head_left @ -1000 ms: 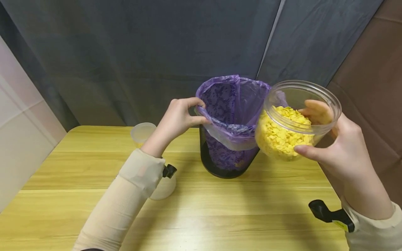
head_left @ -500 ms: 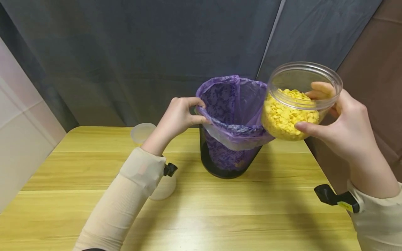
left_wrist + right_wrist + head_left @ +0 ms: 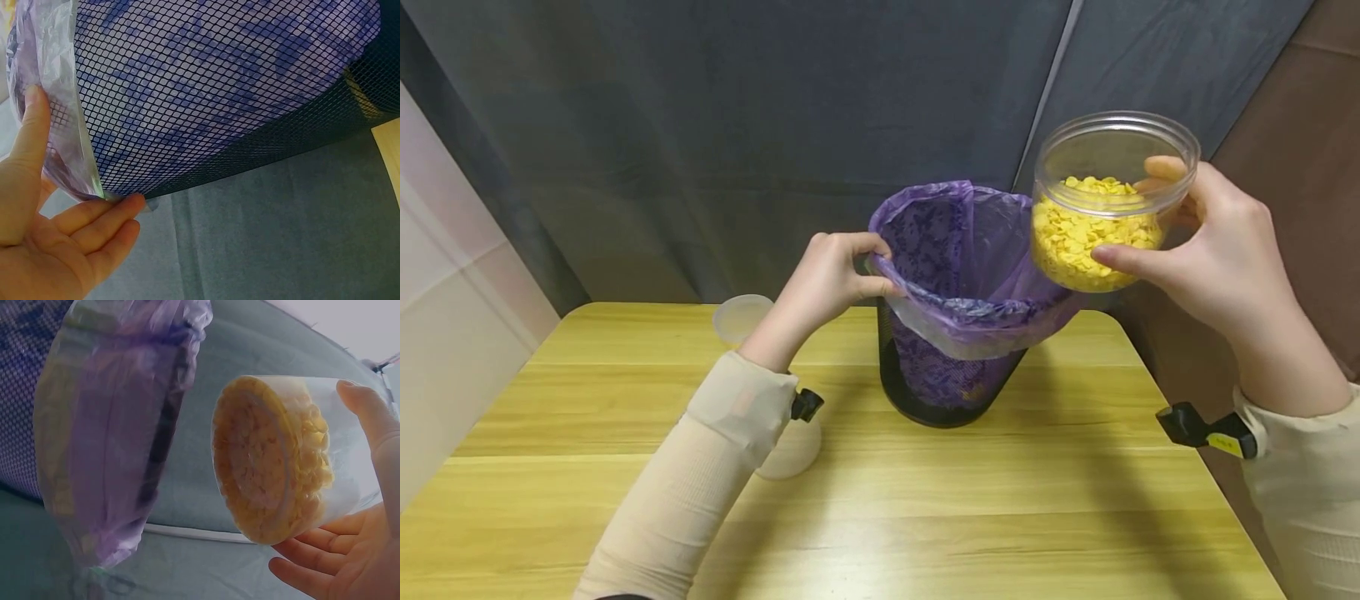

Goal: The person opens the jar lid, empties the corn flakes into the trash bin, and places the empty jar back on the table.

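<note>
With thumb and fingers my left hand [image 3: 835, 279] grips the near-left rim of a black mesh wastebasket [image 3: 898, 379]. A purple bin bag [image 3: 1000, 329] lines it and folds over that rim. My right hand [image 3: 1232, 250] holds a clear plastic jar [image 3: 1116, 162] without a lid, thumb on the near side and fingers round the far side. Yellow flakes [image 3: 1093, 229] fill roughly its lower half. The jar is raised in the air beside the basket's right rim, tilted slightly. In the right wrist view a gap shows between the jar's base [image 3: 253, 459] and the bag [image 3: 109, 437].
Behind my left forearm, a translucent round container [image 3: 741, 317] stands partly hidden on the wooden table [image 3: 925, 517]. Another translucent round piece [image 3: 793, 450] shows just below the forearm. A dark grey curtain [image 3: 737, 125] hangs behind the table's back edge.
My right hand has lifted the jar of flakes from beside the basket's rim to higher up, and the jar has become a little more upright. My left hand keeps its grip on the rim.
</note>
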### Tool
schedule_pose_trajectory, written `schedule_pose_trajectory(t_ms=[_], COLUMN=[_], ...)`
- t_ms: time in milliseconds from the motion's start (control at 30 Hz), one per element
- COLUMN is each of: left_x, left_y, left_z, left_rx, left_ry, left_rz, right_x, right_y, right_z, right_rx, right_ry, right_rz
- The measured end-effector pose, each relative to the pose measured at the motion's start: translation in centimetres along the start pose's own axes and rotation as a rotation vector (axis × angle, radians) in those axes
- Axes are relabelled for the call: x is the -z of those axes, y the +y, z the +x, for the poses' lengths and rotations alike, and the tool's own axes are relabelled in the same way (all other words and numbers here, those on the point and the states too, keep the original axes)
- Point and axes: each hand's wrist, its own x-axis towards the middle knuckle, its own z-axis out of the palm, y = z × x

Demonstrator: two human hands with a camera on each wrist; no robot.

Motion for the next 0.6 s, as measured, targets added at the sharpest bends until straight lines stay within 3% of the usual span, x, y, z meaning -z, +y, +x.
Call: schedule_pose_trajectory(t_ms=[367,600], left_x=[-0.1,-0.1], left_y=[-0.1,0.0], left_z=[0.1,0.0], left_rx=[-0.021,-0.024], left_ry=[0.015,0.02], left_rz=[-0.006,-0.006], right_x=[-0.3,-0.4], right_y=[0.1,0.3], right_z=[1.9,2.7], right_rx=[0.006,-0.025], right_ry=[-0.018,-0.057], right_rz=[-0.152,-0.194])
